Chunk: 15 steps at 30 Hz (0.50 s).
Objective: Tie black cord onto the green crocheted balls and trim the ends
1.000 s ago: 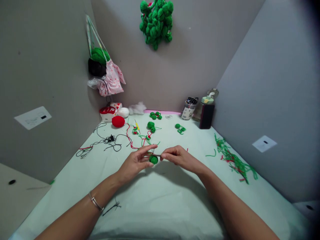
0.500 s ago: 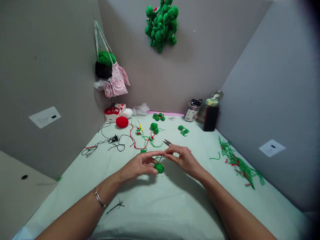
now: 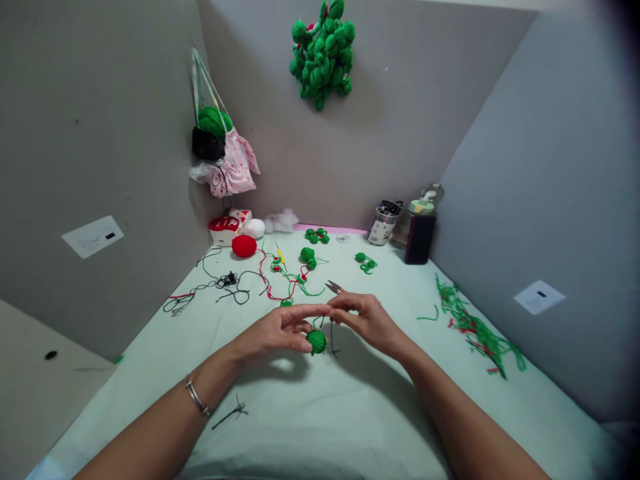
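Observation:
My left hand [image 3: 280, 331] grips a small green crocheted ball [image 3: 316, 341] between thumb and fingers. Its index finger stretches out to the right and meets the fingertips of my right hand [image 3: 363, 319]. Those fingertips pinch a dark strand of yarn [image 3: 333, 337], whose end dangles beside the ball. Just beyond the right knuckles stick out the blades of small scissors [image 3: 333, 287]; their handles are hidden, so whether the hand holds them too is unclear. Another green crocheted piece [image 3: 287, 303] lies partly behind my left hand.
Black yarn [image 3: 230, 280] tangles at left, near a red yarn ball [image 3: 244, 246]. A yellow-handled crochet hook [image 3: 281, 253] lies among green pieces. Green and red scraps [image 3: 477, 327] cover the right side. A tin [image 3: 383, 225] and a dark phone-like slab [image 3: 420, 239] stand at the back right.
The dark strand now hangs down longer and plainer from my right fingertips. The green ball has turned slightly and sits a little lower; both hands stay nearly in place.

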Available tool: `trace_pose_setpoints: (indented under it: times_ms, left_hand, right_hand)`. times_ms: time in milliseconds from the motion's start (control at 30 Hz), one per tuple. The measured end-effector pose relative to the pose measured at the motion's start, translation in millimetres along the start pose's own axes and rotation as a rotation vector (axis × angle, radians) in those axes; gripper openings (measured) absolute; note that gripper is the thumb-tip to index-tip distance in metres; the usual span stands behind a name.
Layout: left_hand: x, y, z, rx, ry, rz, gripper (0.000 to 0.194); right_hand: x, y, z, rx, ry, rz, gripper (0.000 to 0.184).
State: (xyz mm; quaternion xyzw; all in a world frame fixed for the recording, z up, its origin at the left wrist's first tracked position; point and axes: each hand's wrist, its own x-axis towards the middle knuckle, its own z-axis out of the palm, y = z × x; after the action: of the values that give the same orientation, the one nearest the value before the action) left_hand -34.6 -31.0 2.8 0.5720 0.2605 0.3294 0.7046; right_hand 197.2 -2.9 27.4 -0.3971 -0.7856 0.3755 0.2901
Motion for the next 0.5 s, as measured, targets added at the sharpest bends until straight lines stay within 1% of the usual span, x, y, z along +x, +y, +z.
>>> trace_pose_setpoints:
  times_ms: [100,200,267,300,367,400,433,500]
  left_hand:
    - [-2,3,-1.5,-0.011,0.017,0.013,0.066]
    - [-3,5,-1.7,-0.016,0.043,0.026,0.063]
    - [-2,5,-1.2,-0.043,0.064,0.017,0.058]
    - [-2,5,-1.2,-0.059,0.074,0.011,0.055]
    - [-1,7,-2.1,-0.059,0.097,0.004,0.048]
    - [-1,9,-3.2,-0.037,0.115,0.004,0.045]
    - [-3,14,-4.6,0.003,0.14,0.006,0.042]
    - [-9,27,-7.6,0.137,0.204,0.017,0.037]
  right_hand:
    - [3,10,-16,-0.145,0.146,0.014,0.021]
    - [4,24,-44,-0.442,0.307,0.069,0.022]
    - [-2,33,-68,-0.682,0.386,0.21,0.025]
    - [-6,38,-81,-0.804,0.408,0.319,0.026]
    - [-16,47,-104,-0.993,0.408,0.547,0.027]
    - [-21,51,-114,-1.04,0.408,0.606,0.028]
    - [-25,55,-121,-1.058,0.42,0.629,0.031]
    - [-30,60,-128,-1.057,0.45,0.618,0.039]
